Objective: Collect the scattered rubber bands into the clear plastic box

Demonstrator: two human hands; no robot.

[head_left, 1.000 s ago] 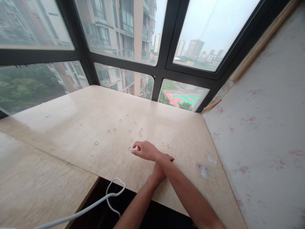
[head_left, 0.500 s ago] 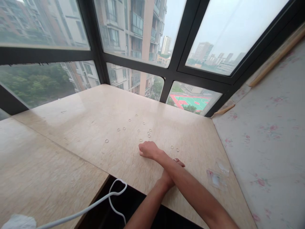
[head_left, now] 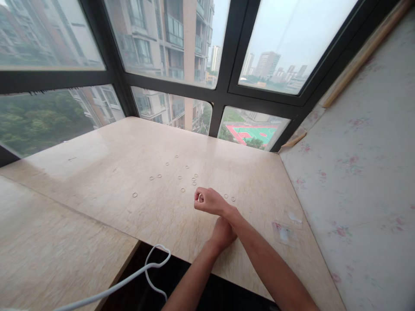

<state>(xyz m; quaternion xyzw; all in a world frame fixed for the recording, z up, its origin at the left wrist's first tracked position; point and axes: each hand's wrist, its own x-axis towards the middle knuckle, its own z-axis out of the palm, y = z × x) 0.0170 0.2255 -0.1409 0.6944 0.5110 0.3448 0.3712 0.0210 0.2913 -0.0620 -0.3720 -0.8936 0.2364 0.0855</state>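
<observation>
Several thin metal rings lie scattered flat on the beige marbled surface (head_left: 106, 172). One ring (head_left: 135, 197) is off to the left. Two more, including a ring (head_left: 233, 201), are to the right, just beyond my right wrist. My right hand (head_left: 210, 201) reaches in from the lower right, its fingers curled into a pinch with a small gap inside the curl. Whatever the fingertips hold is too small to make out. Crossed beneath the right forearm is my left hand (head_left: 223, 233), low over the surface near its front edge. Its fingers are hidden behind the right wrist.
A clear plastic packet (head_left: 285, 233) lies at the right, near the flowered wall (head_left: 350, 194). At the lower left, a white cable (head_left: 129, 274) loops over the dark gap below the front edge. Dark-framed windows (head_left: 175, 88) border the back of the surface.
The camera view has shifted slightly. My right hand has lifted and turned, so its curled fingers now show. My left hand has drawn back under the right wrist; its fingers no longer show beyond the forearm.
</observation>
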